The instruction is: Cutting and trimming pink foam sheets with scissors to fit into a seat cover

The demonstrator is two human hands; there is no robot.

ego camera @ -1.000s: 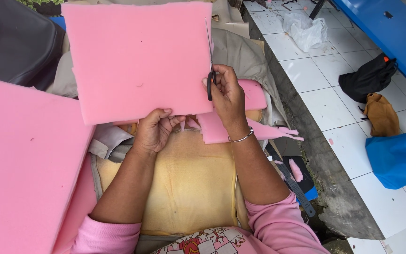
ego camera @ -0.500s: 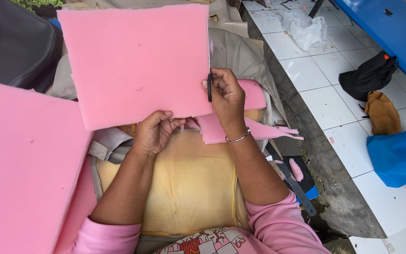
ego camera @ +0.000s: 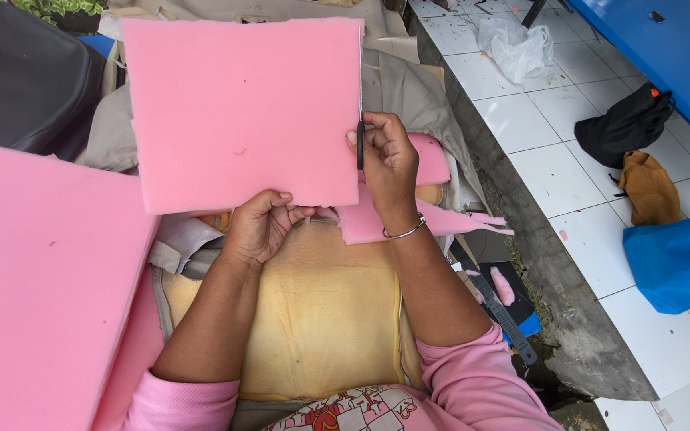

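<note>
Bright, even daylight; shadows are soft. The white floor tiles [ego camera: 569, 168] shine mildly. Focus is sharp throughout, with no blur.

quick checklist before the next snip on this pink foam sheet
1. Left hand grips the foam sheet at its bottom edge: ok.
2. Right hand holds the scissors at the sheet's right edge: ok.
3. Blades clear of the left hand's fingers, which are well to the side: ok.
4. Blade opening and exact cut line: cannot tell, the blades are mostly hidden.
5. Sheet held flat and raised off the yellow cushion: ok.
6. Offcut strip lies below the right hand, clear of the cutting edge: ok.
</note>
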